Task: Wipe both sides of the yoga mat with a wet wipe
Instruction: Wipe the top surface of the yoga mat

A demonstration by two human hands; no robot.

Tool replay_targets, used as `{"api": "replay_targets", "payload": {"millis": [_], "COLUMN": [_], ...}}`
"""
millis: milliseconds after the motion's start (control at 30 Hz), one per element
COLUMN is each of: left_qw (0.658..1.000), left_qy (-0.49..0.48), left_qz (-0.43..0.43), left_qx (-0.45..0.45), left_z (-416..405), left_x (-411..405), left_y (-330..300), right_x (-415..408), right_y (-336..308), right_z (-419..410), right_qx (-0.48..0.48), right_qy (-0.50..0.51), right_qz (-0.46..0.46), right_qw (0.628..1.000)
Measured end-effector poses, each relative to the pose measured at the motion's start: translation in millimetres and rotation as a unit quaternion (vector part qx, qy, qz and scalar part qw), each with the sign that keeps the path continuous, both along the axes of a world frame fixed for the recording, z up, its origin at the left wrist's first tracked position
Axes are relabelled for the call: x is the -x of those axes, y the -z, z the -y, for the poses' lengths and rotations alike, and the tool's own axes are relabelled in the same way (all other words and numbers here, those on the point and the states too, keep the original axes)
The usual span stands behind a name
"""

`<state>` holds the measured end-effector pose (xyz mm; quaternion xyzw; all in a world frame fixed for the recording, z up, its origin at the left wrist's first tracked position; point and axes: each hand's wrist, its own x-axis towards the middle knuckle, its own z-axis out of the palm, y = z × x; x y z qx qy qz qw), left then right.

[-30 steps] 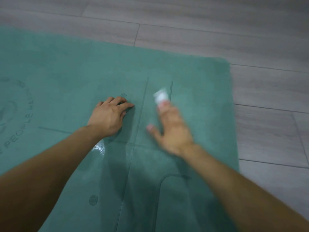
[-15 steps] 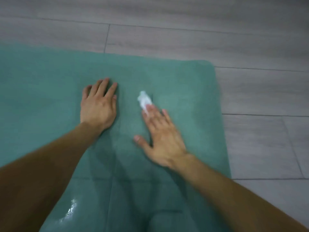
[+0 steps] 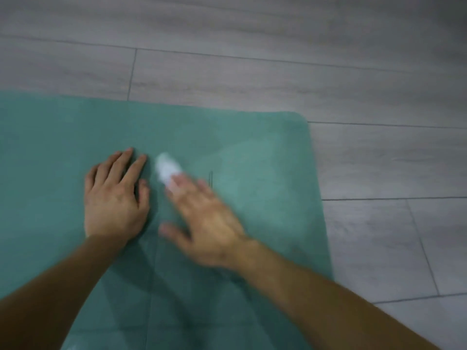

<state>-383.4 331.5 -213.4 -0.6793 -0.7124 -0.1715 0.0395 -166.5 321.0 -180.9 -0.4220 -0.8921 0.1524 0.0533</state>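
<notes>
A teal yoga mat (image 3: 265, 152) lies flat on the floor, its rounded far right corner in view. My left hand (image 3: 115, 198) rests palm down on the mat with its fingers straight. Just to its right, my right hand (image 3: 204, 218) presses a small white wet wipe (image 3: 166, 168) onto the mat under its straight fingertips; the hand is blurred by motion. Part of the wipe sticks out beyond the fingers.
Grey wood-look floor planks (image 3: 278, 59) surround the mat at the back and on the right. Faint printed lines (image 3: 210, 179) mark the mat's surface.
My right hand and the wipe have slid left, closer to my left hand. The view has shifted, so more floor shows beyond the mat's corner.
</notes>
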Motion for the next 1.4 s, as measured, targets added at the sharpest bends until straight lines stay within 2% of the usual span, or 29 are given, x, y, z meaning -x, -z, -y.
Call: {"api": "replay_targets", "payload": {"millis": [33,67,133,200,233,267,300,367,400,433,467,533,633,700,800,833,933,1000,1167,1300,1400], "left_qw": [1.000,1.000,1.000,1.000,1.000,1.000,1.000,1.000,1.000,1.000,1.000,1.000,1.000,1.000,1.000,1.000,1.000,1.000,1.000,0.999,0.999], "left_qy": [0.001,0.003,0.005,0.003,0.000,-0.001,-0.001,0.003,0.004,0.004,0.004,-0.006,-0.007,-0.009,-0.011,-0.015,-0.013,-0.009,-0.009,-0.011,-0.018], "left_qz": [0.001,0.002,0.002,-0.003,0.000,0.004,0.006,0.002,-0.001,-0.001,0.000,0.003,0.002,0.000,0.001,0.003,0.003,-0.005,-0.013,-0.016,-0.017], "left_qx": [-0.003,-0.004,-0.001,-0.001,-0.002,-0.003,-0.002,0.005,0.008,0.011,0.015,0.017,0.012,0.005,0.011,0.010,0.018,0.021,0.021,0.027,0.033], "left_z": [0.0,-0.1,0.3,0.3,-0.4,-1.1,-1.1,-1.3,-1.7,-1.4,-1.2,-1.2,-2.8,-4.2,-4.4,-4.4,-2.4,-4.6,-3.1,-4.1,-5.6], "left_x": [0.2,0.5,0.7,0.6,0.8,1.0,0.9,2.1,3.8,5.2,4.6,2.9,3.1,3.3,3.6,4.4,2.9,3.9,3.5,3.4,4.8], "left_y": [-0.1,-0.6,-1.5,-1.4,-0.9,-0.4,-0.7,-1.5,-0.8,-0.4,-0.7,-1.1,-0.8,0.2,-1.1,-1.6,-2.9,-4.1,-4.0,-2.1,0.8], "right_x": [-2.1,-16.8,-61.8,-100.4,-97.7,-77.8,-48.4,3.1,11.7,6.2,-10.7,-64.1,-120.9,-81.9,-30.5,-35.6,-111.7,-146.2,-129.8,-170.7,-163.8], "right_y": [-1.3,0.8,6.4,2.2,1.1,2.1,3.3,2.9,2.7,1.1,-0.9,-3.5,-0.2,6.3,8.5,5.4,5.9,12.6,15.0,8.7,11.9], "right_z": [-0.4,-19.8,-77.6,-126.0,-133.3,-129.6,-114.1,-65.4,-54.3,-60.8,-78.1,-126.2,-159.4,-145.2,-118.0,-118.4,-116.0,-110.3,-153.0,-69.1,-105.9], "right_qx": [-0.015,-0.026,-0.024,-0.014,-0.007,-0.007,-0.015,-0.009,-0.013,-0.026,-0.033,-0.028,-0.023,-0.016,-0.001,-0.010,-0.024,-0.005,0.007,-0.007,0.015], "right_qy": [-0.068,-0.072,0.101,0.326,0.379,0.373,0.301,0.065,-0.037,-0.086,-0.066,0.085,0.256,0.245,0.092,0.092,0.253,0.323,0.336,0.338,0.337], "right_qz": [0.014,0.006,0.009,0.074,0.088,0.077,0.054,0.036,0.046,0.058,0.072,0.116,0.155,0.118,0.069,0.071,0.104,0.129,0.094,0.097,0.095], "right_qw": [0.997,0.997,0.995,0.942,0.921,0.925,0.952,0.997,0.998,0.994,0.995,0.989,0.954,0.962,0.993,0.993,0.962,0.938,0.937,0.936,0.937]}}
